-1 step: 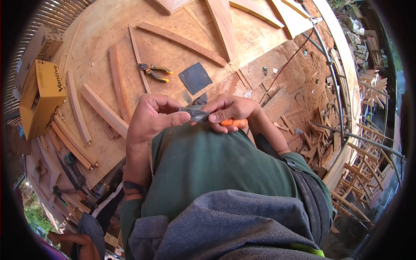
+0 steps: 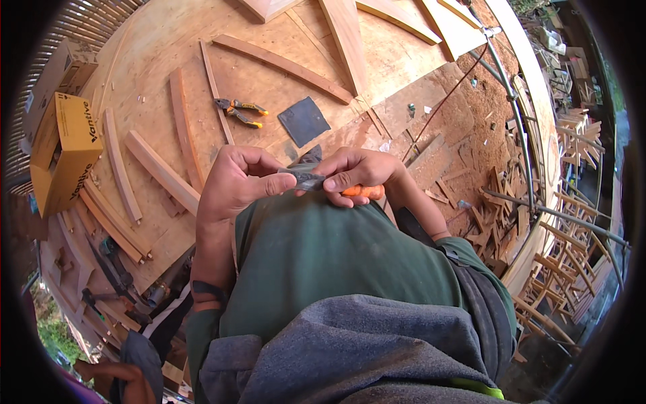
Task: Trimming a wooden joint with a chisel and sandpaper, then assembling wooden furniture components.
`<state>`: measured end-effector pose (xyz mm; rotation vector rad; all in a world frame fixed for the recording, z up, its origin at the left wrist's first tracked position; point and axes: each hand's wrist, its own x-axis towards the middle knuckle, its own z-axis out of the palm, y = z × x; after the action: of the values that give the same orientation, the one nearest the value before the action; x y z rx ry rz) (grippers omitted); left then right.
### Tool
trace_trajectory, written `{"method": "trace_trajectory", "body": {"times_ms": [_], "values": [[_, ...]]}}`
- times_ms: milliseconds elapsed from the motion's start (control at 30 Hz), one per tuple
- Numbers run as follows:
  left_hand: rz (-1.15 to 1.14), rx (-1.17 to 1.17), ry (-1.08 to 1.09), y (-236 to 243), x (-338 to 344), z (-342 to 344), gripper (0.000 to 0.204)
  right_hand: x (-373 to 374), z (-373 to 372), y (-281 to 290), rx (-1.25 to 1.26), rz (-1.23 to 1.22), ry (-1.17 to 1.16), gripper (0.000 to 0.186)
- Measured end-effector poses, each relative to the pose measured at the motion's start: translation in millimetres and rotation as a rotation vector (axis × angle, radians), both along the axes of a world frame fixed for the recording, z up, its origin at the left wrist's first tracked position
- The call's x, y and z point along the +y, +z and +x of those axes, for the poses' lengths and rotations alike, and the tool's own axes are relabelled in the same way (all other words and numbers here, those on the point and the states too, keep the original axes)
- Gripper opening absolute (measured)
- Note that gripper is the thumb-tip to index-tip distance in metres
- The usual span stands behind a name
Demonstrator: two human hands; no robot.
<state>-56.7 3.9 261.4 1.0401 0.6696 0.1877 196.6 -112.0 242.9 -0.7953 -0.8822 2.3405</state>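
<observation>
Close in front of my green shirt, my left hand (image 2: 245, 182) pinches the left end of a small clear plastic bag (image 2: 303, 178) with dark small contents. My right hand (image 2: 353, 175) grips the bag's right part and also an orange handle (image 2: 363, 191), whose working end is hidden. Beyond my hands a dark flat square (image 2: 303, 122) lies on the plywood surface (image 2: 269, 87). Pliers (image 2: 242, 110) with yellow and black handles lie to its left, near a thin wooden strip (image 2: 215, 87).
Wooden pieces (image 2: 282, 64) lie across the plywood. An open cardboard box (image 2: 67, 155) stands at left. Offcuts and sawdust (image 2: 484, 215), metal rails (image 2: 572, 222) and stacked wooden frames (image 2: 572, 276) are at right. Another person's arm (image 2: 128, 377) shows at lower left.
</observation>
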Motion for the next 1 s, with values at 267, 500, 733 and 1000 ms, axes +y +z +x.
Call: {"method": "trace_trajectory", "body": {"times_ms": [267,500,733,1000], "values": [[-0.137,-0.182,-0.044,-32,16,-2,0.028,8,-4,-7,0.013,0.000,0.006,0.037],[-0.163,-0.286,-0.090,-51,39,-3,0.031,23,-3,-10,0.071,-0.034,-0.008,0.039],[-0.130,-0.268,0.012,-53,53,-9,0.041,41,-1,-2,-0.009,0.024,-0.042,0.032],[0.897,-0.100,0.264,-22,40,4,0.050,45,-20,30,-0.608,0.309,-0.090,0.049]]}}
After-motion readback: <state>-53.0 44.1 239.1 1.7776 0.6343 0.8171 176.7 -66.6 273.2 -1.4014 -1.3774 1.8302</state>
